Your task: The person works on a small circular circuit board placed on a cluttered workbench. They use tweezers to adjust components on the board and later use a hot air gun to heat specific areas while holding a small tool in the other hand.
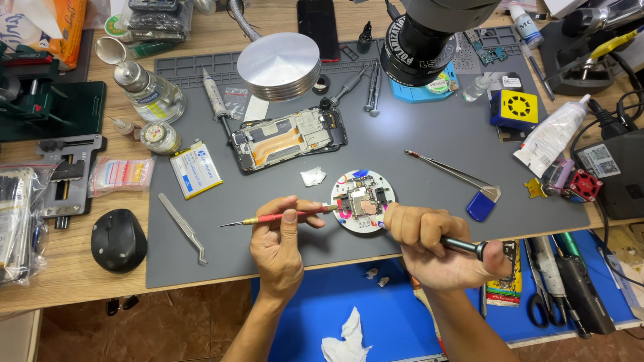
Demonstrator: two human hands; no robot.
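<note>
Count, head view. One grey mat (416, 134) on the wooden table (80, 268). One round white holder (363, 202) with one small circuit board (363, 200) clamped on it. One opened phone (288, 139), back off, lying up-left of the holder. One battery (195, 169) left of the phone. Two loose tweezers: one (182, 226) at the mat's left edge, one (451, 170) right of the holder. One black mouse (118, 239) off the mat, at left. One glass bottle (144, 87) at upper left. One microscope (429, 33) overhead, with one round metal lamp head (279, 66) beside it. One yellow-and-blue box (514, 108) at upper right.

Left hand (278, 241): fingers closed around a thin red-handled tool (282, 217), held nearly level. Its right end reaches the left rim of the holder; its fine point sticks out to the left.

Right hand (436, 245): closed in a fist around a dark-handled tool (463, 247), with the handle end by the thumb. The tip is hidden behind the knuckles, at the holder's lower right rim.

The board sits between the two hands, slightly above both and closer to the right knuckles. Cannot tell whether either tool touches the board itself.
</note>
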